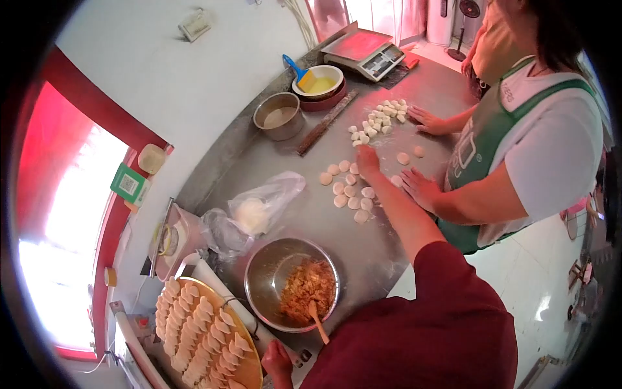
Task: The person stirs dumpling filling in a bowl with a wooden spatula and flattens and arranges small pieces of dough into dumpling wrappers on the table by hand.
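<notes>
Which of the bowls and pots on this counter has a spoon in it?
The large metal bowl nearest the wearer: a spoon rests in its orange-brown filling. The smaller metal pot shows none; the white bowl holds a blue-handled brush.

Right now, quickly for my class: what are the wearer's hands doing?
Left hand: beside golden tray, grip cannot be told.
Right hand: at dough pieces, grip cannot be told.
</notes>
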Demonstrator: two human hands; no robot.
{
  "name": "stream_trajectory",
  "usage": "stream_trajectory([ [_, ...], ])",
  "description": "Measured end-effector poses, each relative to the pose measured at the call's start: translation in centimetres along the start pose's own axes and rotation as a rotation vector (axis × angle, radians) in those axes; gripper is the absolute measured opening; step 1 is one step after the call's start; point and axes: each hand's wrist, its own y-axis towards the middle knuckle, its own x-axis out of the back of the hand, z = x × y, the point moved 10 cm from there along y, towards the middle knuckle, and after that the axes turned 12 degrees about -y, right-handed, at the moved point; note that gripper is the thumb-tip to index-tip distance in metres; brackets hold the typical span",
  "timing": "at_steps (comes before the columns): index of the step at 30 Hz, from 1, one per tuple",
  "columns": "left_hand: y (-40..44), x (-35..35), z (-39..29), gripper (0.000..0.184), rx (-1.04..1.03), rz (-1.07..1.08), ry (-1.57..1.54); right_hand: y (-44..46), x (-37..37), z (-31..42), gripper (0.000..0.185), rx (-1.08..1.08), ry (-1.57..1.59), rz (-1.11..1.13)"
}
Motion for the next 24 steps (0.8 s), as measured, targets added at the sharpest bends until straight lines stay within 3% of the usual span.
stream_trajectory([
  [1, 0.0, -0.1, 0.3, 0.006, 0.005, 0.004, -0.013, 1.2, -0.2, -0.5, 0.022, -0.102, -0.107, 0.135],
  [10, 0.2, -0.7, 1.1, 0.005, 0.085, 0.079, 0.042, 3.6, -5.0, 2.8, 0.026, 0.197, -0.708, 0.498],
  [13, 0.4, -0.4, 0.9, 0.007, 0.121, 0.084, 0.059, 3.0, -4.6, 3.3, 0.020, 0.180, -0.541, 0.426],
  [16, 0.1, -0.6, 1.5, 0.007, 0.095, 0.038, -0.006, 2.8, -12.4, 3.1, 0.017, 0.482, -0.542, 0.368],
  [17, 0.3, -0.3, 1.0, 0.006, 0.089, 0.014, -0.023, 2.3, -6.2, 7.3, 0.010, 0.549, -0.108, 0.312],
  [19, 0.6, -0.1, 0.7, 0.006, 0.075, 0.003, -0.024, -2.1, -1.5, 13.2, 0.011, 0.402, 0.206, 0.637],
  [21, 0.5, -0.1, 0.7, 0.006, 0.092, 0.017, 0.002, -10.1, -0.1, 14.3, 0.015, 0.007, 0.666, 1.184],
  [23, 0.5, -0.1, 0.9, 0.006, 0.091, 0.004, -0.018, -17.2, 0.6, 12.8, 0.017, -0.237, 0.759, 1.347],
  [24, 0.4, -0.2, 1.0, 0.006, 0.091, -0.004, -0.030, -17.9, 1.3, 11.9, 0.019, -0.079, 0.590, 1.220],
])
